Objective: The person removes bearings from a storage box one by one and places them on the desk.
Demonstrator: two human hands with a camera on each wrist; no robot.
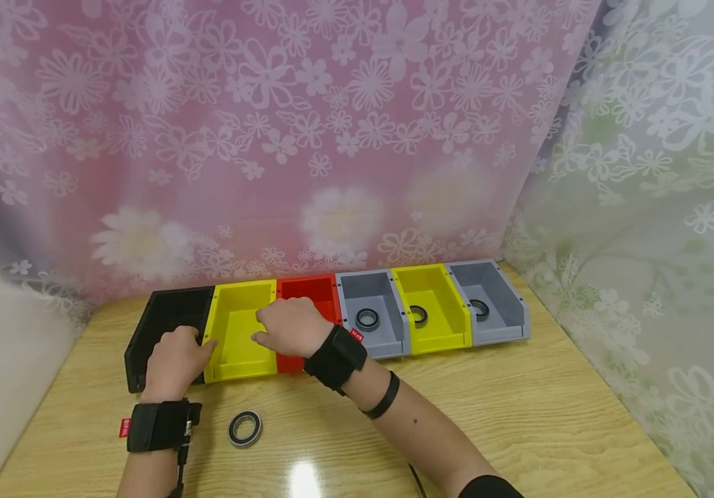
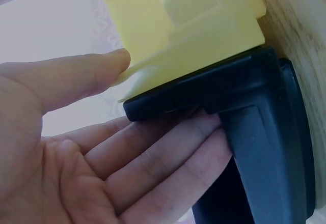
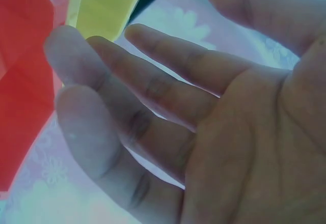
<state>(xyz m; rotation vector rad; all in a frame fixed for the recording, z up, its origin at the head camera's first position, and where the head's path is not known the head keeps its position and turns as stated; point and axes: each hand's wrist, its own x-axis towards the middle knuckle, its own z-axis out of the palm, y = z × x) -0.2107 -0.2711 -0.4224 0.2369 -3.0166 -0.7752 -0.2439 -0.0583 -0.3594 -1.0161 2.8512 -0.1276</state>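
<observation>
My left hand (image 1: pixel 173 360) is at the black bin (image 1: pixel 145 339). In the left wrist view its fingers (image 2: pixel 168 168) reach inside the black bin's wall, while the thumb lies against the neighbouring yellow bin (image 2: pixel 188 40), so the two adjoining walls sit between them. Above the red bin (image 1: pixel 307 287) hovers my right hand (image 1: pixel 294 328), holding nothing. Its fingers (image 3: pixel 147 86) are spread and slightly bent in the right wrist view. On the table, just right of my left wrist, a ball bearing (image 1: pixel 231 429) with a dark seal lies flat.
The bins stand side by side in a row before a pink flowered curtain (image 1: pixel 332 138). Farther right, a grey bin (image 1: pixel 388 349), a second yellow bin (image 1: pixel 444 277) and another grey bin (image 1: pixel 509 332) each hold one bearing. The wooden table (image 1: pixel 518 415) extends in front.
</observation>
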